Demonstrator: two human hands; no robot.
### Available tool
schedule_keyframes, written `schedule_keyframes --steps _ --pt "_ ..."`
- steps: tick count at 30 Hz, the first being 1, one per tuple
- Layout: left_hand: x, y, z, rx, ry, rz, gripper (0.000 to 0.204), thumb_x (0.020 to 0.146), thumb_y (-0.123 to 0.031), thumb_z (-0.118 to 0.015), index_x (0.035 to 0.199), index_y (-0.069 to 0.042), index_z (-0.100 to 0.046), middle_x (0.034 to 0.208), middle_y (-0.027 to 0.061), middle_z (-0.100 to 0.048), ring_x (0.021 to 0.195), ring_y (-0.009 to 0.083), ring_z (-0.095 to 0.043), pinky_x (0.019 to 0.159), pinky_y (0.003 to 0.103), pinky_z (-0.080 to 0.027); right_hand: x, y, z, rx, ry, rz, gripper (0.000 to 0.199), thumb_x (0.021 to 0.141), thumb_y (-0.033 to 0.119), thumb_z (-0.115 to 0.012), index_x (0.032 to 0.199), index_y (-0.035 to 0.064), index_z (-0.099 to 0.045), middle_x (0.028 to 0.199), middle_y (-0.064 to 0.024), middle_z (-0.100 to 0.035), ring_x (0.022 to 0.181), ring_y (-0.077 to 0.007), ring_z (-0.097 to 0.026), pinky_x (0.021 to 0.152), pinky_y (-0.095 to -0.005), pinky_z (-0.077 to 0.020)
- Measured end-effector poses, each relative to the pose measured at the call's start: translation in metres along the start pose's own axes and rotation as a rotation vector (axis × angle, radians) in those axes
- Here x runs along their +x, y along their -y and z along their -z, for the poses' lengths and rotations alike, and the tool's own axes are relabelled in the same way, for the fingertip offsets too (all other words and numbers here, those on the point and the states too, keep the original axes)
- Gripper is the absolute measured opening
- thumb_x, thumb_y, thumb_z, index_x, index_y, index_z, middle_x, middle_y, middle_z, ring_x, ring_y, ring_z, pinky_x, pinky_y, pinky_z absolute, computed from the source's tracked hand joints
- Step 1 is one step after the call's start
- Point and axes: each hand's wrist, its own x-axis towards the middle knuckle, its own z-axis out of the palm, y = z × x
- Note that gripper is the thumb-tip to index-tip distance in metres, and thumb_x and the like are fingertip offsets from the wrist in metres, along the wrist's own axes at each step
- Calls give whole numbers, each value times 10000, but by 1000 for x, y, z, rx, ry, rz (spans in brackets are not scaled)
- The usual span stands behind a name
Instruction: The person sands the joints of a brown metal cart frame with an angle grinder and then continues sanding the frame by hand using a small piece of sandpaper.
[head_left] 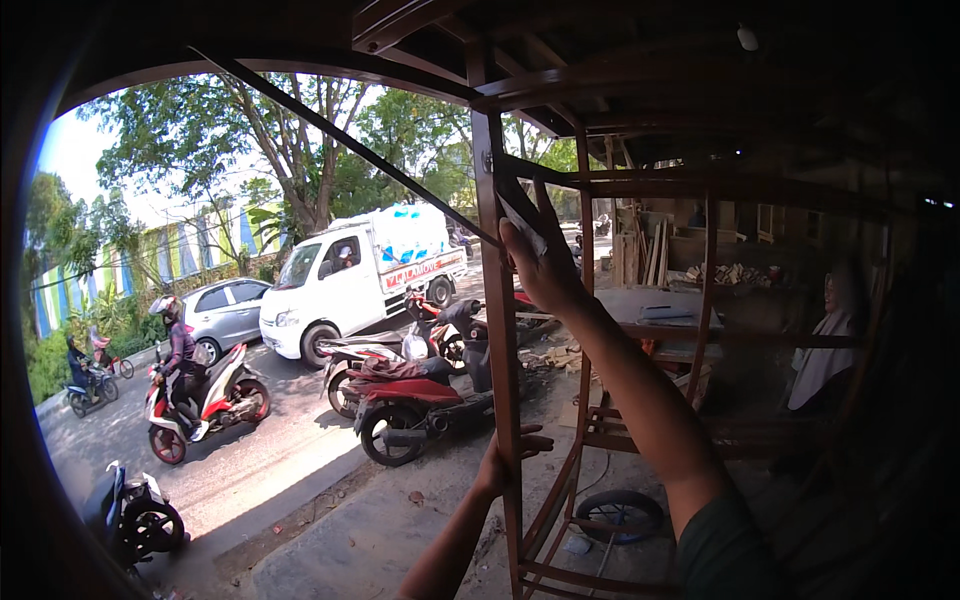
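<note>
Right hand grip: I see the right hand (540, 262) raised high, fingers pinched shut on a folded piece of sandpaper (522, 222), pressing it flat against the upright post (497, 330) of the frame.
Left hand grip: the left hand (508, 452) sits lower down, fingers wrapped closed around the same post, thumb side toward me.
Sandpaper position: near the joint where the post meets the frame's upper crossbar (640, 178), and just where a thin diagonal brace (340, 135) comes in from the upper left.
Frame: reddish-brown painted metal frame (585, 440), open bars, standing upright on the ground; lower rungs visible below my right forearm.
Ground by frame: a small wheel (620, 512) lies flat on the concrete just beyond the lower rungs.
Beyond the post: a red scooter (415, 395) is parked close behind it, another one beside that.
Street: a white van (355, 275) and a silver car (225, 310) sit in the road; a rider on a red-and-white motorbike (205, 395) is near them.
Right side: a person (825, 345) sits in the shade, well apart from the frame, with stacked timber (655, 250) behind a workbench.
</note>
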Motion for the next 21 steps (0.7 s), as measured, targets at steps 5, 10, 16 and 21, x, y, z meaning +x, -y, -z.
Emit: schedule_keyframes --steps 5,10,16,21 --pt "7 18 2 -213 -39 17 915 993 -740 -239 1282 82 -518 1020 236 -677 808 328 -700 795 450 -545 72 22 28 -546 -139 391 502 990 169 -591 1473 84 -485 1477 -145 -525 1327 -412 -476 1117 -488 -395" --pt "-8 20 -7 33 -192 -12 783 1014 -682 -370 939 54 -625 697 99 -571 533 210 -560 497 341 -464 54 28 62 -964 234 608 574 834 4 -668 1397 66 -568 1511 -71 -492 1282 -302 -529 981 -430 -489" --pt "-11 16 -13 -150 -231 -7 649 1013 -585 -513 850 31 -640 664 45 -552 565 159 -545 522 310 -440 77 70 82 -1236 396 915 430 915 94 -614 1343 56 -630 1468 -88 -542 1387 -252 -462 1059 -448 -449" --pt "-15 13 -8 -150 -255 3 617 1010 -570 -532 811 6 -629 674 30 -551 581 148 -537 540 306 -434 84 67 68 -1316 672 1049 415 923 170 -605 1313 34 -646 1444 -71 -569 1372 -228 -473 1085 -466 -428"
